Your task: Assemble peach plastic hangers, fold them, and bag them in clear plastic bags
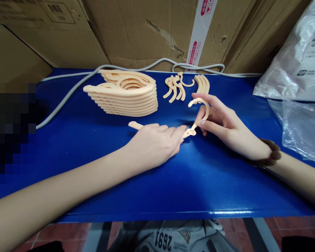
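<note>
My left hand (156, 143) is closed over a cream plastic hanger arm (135, 125), pressing it near the blue tabletop. One end of the arm sticks out to the left, the other past my fingers to the right. Between the thumb and fingers of my right hand (224, 122) is a cream plastic hanger hook (207, 109), curved end up. Its lower end meets the arm's right end; whether the two are joined I cannot tell. My left palm hides the middle of the arm.
Behind my left hand stands a stack of cream hanger pieces (126, 101). Loose hooks (175, 87) and a row of curved pieces (203, 84) lie to its right. A white cable (76, 87) crosses the back, before cardboard boxes (136, 35). Plastic bags (291, 66) sit at right.
</note>
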{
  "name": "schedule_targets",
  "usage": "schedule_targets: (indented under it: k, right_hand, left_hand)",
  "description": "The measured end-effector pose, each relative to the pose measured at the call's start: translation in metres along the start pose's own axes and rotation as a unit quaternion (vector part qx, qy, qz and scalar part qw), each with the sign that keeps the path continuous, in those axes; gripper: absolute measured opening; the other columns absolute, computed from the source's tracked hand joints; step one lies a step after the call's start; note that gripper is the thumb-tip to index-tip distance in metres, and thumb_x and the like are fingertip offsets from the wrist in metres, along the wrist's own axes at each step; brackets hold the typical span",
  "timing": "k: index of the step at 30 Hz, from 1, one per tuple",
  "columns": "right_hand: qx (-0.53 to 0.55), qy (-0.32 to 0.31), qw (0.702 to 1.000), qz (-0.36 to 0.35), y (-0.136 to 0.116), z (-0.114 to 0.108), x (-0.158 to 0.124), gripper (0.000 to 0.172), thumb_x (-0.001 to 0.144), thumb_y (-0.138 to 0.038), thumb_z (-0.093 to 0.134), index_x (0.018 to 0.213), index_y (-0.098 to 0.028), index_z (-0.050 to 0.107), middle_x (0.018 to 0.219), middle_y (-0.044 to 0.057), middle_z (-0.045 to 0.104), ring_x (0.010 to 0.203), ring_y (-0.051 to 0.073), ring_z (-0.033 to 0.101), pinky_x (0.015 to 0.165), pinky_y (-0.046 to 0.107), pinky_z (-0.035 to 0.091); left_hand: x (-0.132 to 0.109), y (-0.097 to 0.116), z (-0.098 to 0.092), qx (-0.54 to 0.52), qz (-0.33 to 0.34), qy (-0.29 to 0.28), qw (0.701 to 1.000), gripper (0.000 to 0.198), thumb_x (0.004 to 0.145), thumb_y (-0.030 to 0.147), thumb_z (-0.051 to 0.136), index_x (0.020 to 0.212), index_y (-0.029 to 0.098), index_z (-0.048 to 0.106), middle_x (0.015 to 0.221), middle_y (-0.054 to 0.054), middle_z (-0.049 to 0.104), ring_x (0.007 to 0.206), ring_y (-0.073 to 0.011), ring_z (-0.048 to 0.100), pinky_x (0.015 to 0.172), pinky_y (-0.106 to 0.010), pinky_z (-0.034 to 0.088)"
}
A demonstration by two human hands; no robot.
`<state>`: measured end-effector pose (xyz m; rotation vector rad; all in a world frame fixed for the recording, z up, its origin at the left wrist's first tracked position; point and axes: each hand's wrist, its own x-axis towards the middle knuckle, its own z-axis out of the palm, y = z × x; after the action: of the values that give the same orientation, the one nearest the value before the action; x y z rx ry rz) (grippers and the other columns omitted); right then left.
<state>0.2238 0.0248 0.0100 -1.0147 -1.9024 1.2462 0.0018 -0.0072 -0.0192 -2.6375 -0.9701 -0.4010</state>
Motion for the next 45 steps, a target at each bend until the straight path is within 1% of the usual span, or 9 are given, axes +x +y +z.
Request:
schedule_targets:
  k: [15,20,22,23,27,29,33,37,45]
  right_hand:
    - [-0.004,-0.018,1.0,-0.01,0.003,0.003,-0.003,0.053,0.092,-0.038,0.068,0.142,-0.029,0.051,0.086,0.0,0.06,0.071,0.016,0.054,0.069,0.032,0.047]
    - [-0.045,-0.007,0.999,-0.02,-0.001,0.001,-0.002,0.057,0.094,-0.044,0.068,0.145,-0.026,0.048,0.093,0.002,0.065,0.08,0.019,0.061,0.078,0.033,0.052]
    - [-0.109,0.013,0.993,-0.04,-0.003,-0.004,0.0,0.055,0.099,-0.048,0.059,0.146,-0.024,0.047,0.1,0.005,0.067,0.089,0.021,0.064,0.085,0.035,0.053]
    - [-0.155,0.027,0.986,-0.054,-0.003,-0.008,0.001,0.054,0.101,-0.049,0.054,0.147,-0.023,0.046,0.104,0.006,0.068,0.093,0.022,0.065,0.088,0.037,0.054]
    - [-0.408,0.077,0.906,-0.081,0.005,-0.032,0.012,0.056,0.102,-0.047,0.048,0.148,-0.014,0.045,0.129,0.015,0.066,0.115,0.029,0.064,0.104,0.047,0.049]
    - [-0.482,0.072,0.871,-0.053,0.013,-0.043,0.016,0.059,0.102,-0.046,0.047,0.149,-0.01,0.044,0.141,0.019,0.06,0.126,0.034,0.06,0.108,0.053,0.047]
    - [-0.501,0.037,0.864,-0.023,0.027,-0.053,0.02,0.059,0.103,-0.048,0.039,0.151,-0.013,0.041,0.147,0.019,0.057,0.131,0.036,0.057,0.104,0.056,0.049]
    - [-0.533,0.035,0.845,-0.024,0.026,-0.049,0.019,0.06,0.103,-0.048,0.039,0.15,-0.011,0.043,0.142,0.021,0.06,0.125,0.037,0.061,0.1,0.054,0.05]
    - [-0.682,0.123,0.72,0.015,-0.004,-0.044,0.013,0.05,0.106,-0.047,0.036,0.127,-0.013,0.065,0.087,0.014,0.074,0.08,0.028,0.067,0.074,0.039,0.041]
  left_hand:
    - [0.002,0.002,-0.002,-0.008,0.009,0.009,1.0,0.024,0.1,0.017,0.045,0.107,0.013,0.068,0.076,-0.002,0.071,0.063,-0.0203,0.07,0.055,-0.033,0.045]
    - [0.001,-0.001,-0.014,-0.116,-0.085,-0.06,0.988,0.025,0.1,0.021,0.046,0.122,0.017,0.056,0.08,-0.001,0.073,0.066,-0.0206,0.07,0.05,-0.028,0.036]
    - [0.002,-0.004,-0.021,-0.255,-0.138,-0.105,0.951,0.023,0.1,0.022,0.046,0.122,0.021,0.052,0.08,0.001,0.071,0.065,-0.0181,0.068,0.052,-0.025,0.038]
    - [0.003,-0.006,-0.023,-0.353,-0.159,-0.122,0.914,0.019,0.1,0.023,0.046,0.119,0.022,0.05,0.081,0.002,0.07,0.065,-0.0161,0.067,0.053,-0.024,0.042]
    - [0.009,-0.012,-0.022,-0.66,-0.238,-0.155,0.695,0.016,0.097,0.028,0.055,0.108,0.02,0.046,0.093,0.0,0.065,0.061,-0.0104,0.063,0.052,-0.022,0.054]
    - [0.011,-0.014,-0.018,-0.707,-0.27,-0.157,0.634,0.022,0.092,0.025,0.063,0.105,0.019,0.046,0.096,-0.001,0.063,0.061,-0.0109,0.065,0.05,-0.023,0.057]
    - [0.014,-0.015,-0.013,-0.743,-0.298,-0.141,0.582,0.013,0.098,0.026,0.059,0.099,0.015,0.051,0.095,-0.002,0.066,0.064,-0.0095,0.067,0.053,-0.021,0.058]
    - [0.014,-0.014,-0.015,-0.755,-0.298,-0.154,0.563,0.019,0.103,0.027,0.054,0.092,0.012,0.056,0.092,-0.002,0.069,0.067,-0.0061,0.066,0.057,-0.014,0.056]
    - [0.014,-0.014,-0.015,-0.758,-0.331,-0.165,0.537,0.018,0.1,0.021,0.062,0.086,0.011,0.059,0.087,-0.002,0.072,0.07,-0.0075,0.07,0.057,-0.013,0.055]
